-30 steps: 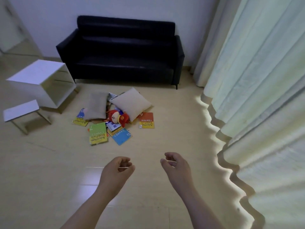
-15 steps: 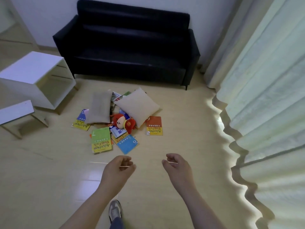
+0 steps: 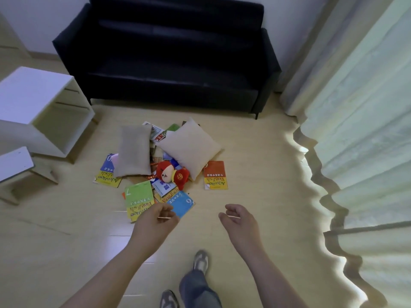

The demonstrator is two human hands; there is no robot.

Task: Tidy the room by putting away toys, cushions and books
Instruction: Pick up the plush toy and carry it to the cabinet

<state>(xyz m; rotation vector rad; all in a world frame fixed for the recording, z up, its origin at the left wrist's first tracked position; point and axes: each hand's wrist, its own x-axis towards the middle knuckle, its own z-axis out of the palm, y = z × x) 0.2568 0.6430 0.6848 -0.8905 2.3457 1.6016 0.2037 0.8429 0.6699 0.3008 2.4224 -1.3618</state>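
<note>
Looking down, I see both hands holding nothing: my left hand (image 3: 155, 221) and right hand (image 3: 239, 223) hang loosely curled, held forward, I judge, ready to reach. The pile lies on the floor (image 3: 255, 174) before the sofa (image 3: 169, 63). A grey cushion (image 3: 133, 150) and a cream cushion (image 3: 191, 147) rest on scattered books, with a red plush toy (image 3: 171, 174) between them. My left hand overlaps the green book (image 3: 139, 200) in view, probably above it rather than touching. The cushions pin the books, so I'd lift those first.

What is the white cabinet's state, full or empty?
Empty where visible: the white cabinet shows only bare inner walls through its open side.
</note>
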